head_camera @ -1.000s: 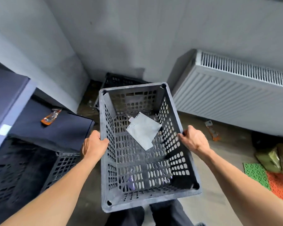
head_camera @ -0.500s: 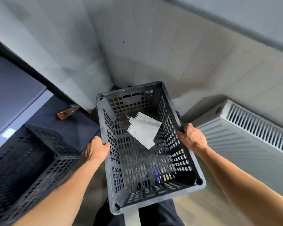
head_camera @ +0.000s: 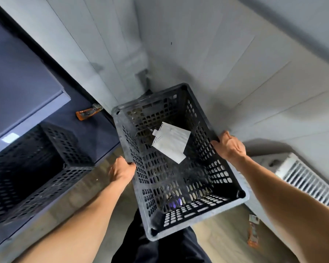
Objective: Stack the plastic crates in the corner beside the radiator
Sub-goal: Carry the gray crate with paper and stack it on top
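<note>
Grey walls (head_camera: 198,54) meet in a corner just beyond the crate (head_camera: 150,177), held up between the left hand (head_camera: 122,170) and right hand (head_camera: 229,146), fingers curled over its long rims. A radiator (head_camera: 308,185) sits right of the right hand and a second crate (head_camera: 46,168) left of the left hand.

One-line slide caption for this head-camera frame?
Left hand and right hand grip opposite rims of a dark perforated crate containing a paper sheet, held before the corner near the white radiator.
</note>
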